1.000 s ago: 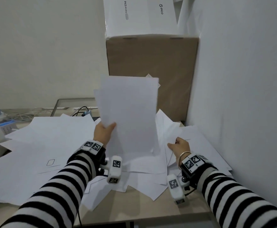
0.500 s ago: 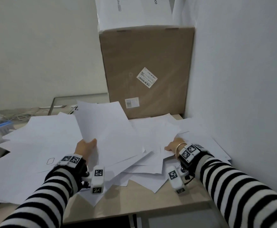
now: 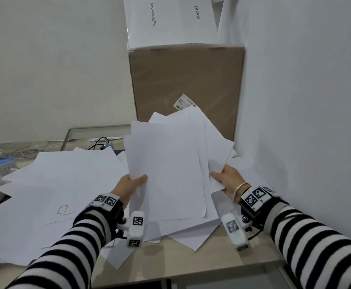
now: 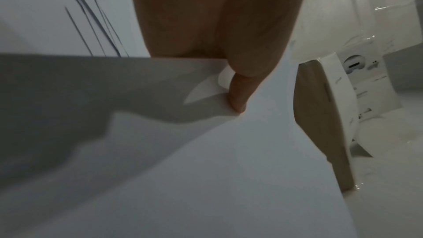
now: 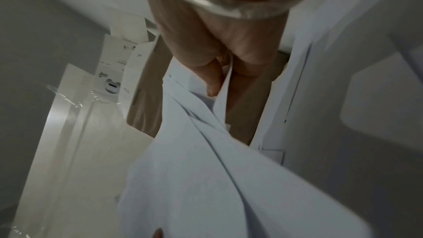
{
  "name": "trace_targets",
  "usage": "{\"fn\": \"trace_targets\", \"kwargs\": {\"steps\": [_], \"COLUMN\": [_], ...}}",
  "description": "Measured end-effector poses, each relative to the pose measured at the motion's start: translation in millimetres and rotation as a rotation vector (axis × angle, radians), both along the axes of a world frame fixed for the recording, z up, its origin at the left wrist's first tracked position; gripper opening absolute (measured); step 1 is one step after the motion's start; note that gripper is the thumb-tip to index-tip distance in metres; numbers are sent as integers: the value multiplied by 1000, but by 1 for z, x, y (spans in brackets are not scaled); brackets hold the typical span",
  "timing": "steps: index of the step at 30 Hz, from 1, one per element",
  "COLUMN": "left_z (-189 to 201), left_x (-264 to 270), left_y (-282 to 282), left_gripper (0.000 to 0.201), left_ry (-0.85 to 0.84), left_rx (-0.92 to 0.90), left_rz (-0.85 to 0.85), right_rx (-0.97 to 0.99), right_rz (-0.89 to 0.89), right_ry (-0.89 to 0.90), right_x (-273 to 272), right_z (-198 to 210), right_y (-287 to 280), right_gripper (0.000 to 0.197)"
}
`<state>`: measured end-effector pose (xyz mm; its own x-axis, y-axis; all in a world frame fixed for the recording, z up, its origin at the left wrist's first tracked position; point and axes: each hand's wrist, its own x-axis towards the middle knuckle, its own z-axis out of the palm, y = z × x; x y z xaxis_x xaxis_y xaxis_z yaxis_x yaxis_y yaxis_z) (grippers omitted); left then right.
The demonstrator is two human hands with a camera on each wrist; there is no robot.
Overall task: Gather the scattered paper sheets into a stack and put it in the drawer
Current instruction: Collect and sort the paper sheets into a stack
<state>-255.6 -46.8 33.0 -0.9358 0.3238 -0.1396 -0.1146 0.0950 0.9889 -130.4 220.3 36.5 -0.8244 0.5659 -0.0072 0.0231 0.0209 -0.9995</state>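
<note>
A loose, fanned bunch of white paper sheets [image 3: 170,163] is raised off the desk between both hands. My left hand [image 3: 131,185] pinches its lower left edge, thumb on top; the left wrist view shows that thumb [image 4: 238,95] pressed on the sheet [image 4: 206,169]. My right hand [image 3: 225,180] pinches the right edge, and the right wrist view shows fingers [image 5: 213,79] on either side of several sheets [image 5: 194,169]. More white sheets [image 3: 62,180] lie scattered over the left of the desk, others [image 3: 183,232] under the bunch. No drawer is identifiable.
A tall brown cardboard box [image 3: 187,84] stands at the back against the right wall [image 3: 306,122], with a white box [image 3: 170,19] on top. Cables [image 3: 99,142] and a blue-white device [image 3: 1,161] lie back left. The wooden desk's front edge [image 3: 191,270] is bare.
The left hand had lowered its sheets onto the pile half a second ago; now both hands have lifted a thicker fanned bunch, the right hand gripping its right edge.
</note>
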Motion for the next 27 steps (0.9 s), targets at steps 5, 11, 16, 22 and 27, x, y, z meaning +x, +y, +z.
{"fn": "trace_targets", "kwargs": {"steps": [5, 11, 16, 22, 27], "left_z": [-1, -2, -6, -20, -27], "left_x": [0, -5, -11, -24, -29], "left_y": [11, 6, -3, -29, -46], "left_gripper": [40, 34, 38, 73, 47], "left_ry": [15, -20, 104, -98, -98], "left_rx": [-38, -118, -190, -177, -270], "left_rz": [26, 86, 232, 453, 457], "right_rx": [68, 54, -12, -82, -157], "right_rz": [-13, -88, -197, -346, -465], "right_ry": [61, 46, 70, 81, 132], "right_x": [-1, -4, 1, 8, 4], "right_z": [4, 1, 4, 4, 1], "right_y": [-9, -6, 1, 14, 31], "right_gripper": [11, 19, 16, 25, 13]}}
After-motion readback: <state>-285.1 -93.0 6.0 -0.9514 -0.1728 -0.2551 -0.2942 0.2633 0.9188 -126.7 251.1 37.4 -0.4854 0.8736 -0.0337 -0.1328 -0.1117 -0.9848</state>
